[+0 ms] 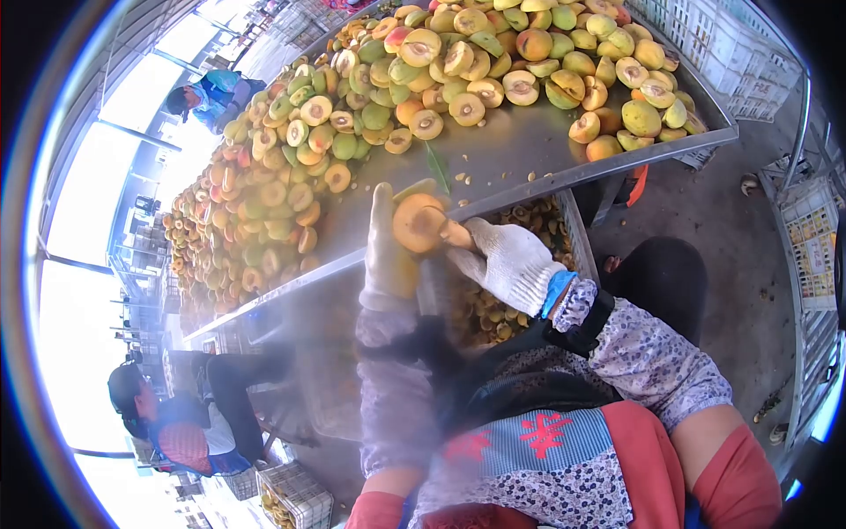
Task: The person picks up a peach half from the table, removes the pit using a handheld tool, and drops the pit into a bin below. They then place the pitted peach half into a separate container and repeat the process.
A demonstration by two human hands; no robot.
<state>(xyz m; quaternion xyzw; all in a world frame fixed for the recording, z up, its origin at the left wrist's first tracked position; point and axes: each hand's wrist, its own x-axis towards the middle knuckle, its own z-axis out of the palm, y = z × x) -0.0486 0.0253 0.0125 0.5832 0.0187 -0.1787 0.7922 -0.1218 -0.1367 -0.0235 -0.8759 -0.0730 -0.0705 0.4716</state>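
My left hand [391, 247], in a pale work glove, holds a halved yellow peach [418, 222] with its cut face toward me. The glove's fingers stand up beside and behind the fruit. My right hand [507, 260], in a white knit glove, is closed at the peach's right side. From its fingertips a short orange-tan piece [455, 234] reaches to the brown hollow of the cut face; what it is, I cannot make out. Both hands are over the near edge of a metal table [493, 159] heaped with peach halves [291, 176].
Below the table edge, a crate [577, 234] holds pits and scraps. A green leaf [438, 167] lies on the metal. Stacked white crates [727, 53] stand at the right. Two people [216, 97] are on the left, one seated near a crate [295, 494].
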